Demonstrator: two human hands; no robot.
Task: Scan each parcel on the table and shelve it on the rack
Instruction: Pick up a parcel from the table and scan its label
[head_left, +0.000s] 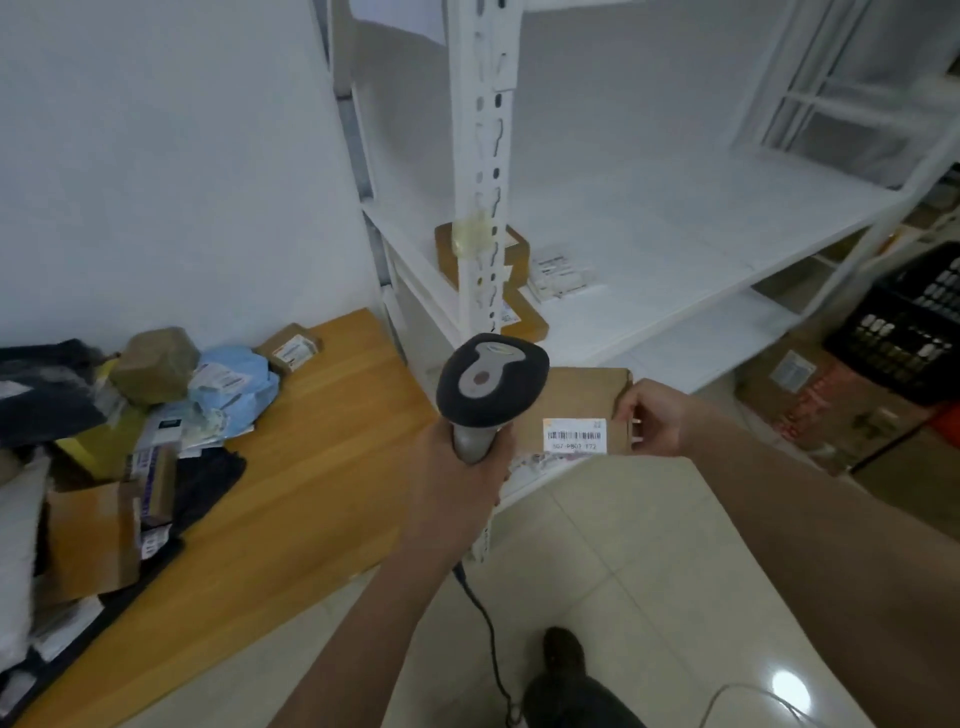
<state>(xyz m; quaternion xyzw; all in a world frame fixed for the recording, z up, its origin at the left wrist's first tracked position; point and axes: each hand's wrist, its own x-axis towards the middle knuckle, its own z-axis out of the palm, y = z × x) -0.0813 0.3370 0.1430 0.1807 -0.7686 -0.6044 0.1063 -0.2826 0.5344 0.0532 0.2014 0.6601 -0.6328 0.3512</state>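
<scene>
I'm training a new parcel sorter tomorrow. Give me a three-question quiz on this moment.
1. True or false: the left hand grips the barcode scanner.
2. What does the right hand hold? A) blue bag B) brown box C) black crate
3. Fill in: the unscanned parcel pile lies on the wooden ____.

Key: 1 true; 2 B, the brown box with a barcode label, at the white rack; 3 table.

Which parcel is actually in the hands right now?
The flat brown box with the white barcode label, gripped at its right edge by the right hand beside the scanner. The other parcels lie on the table or rack.
</scene>
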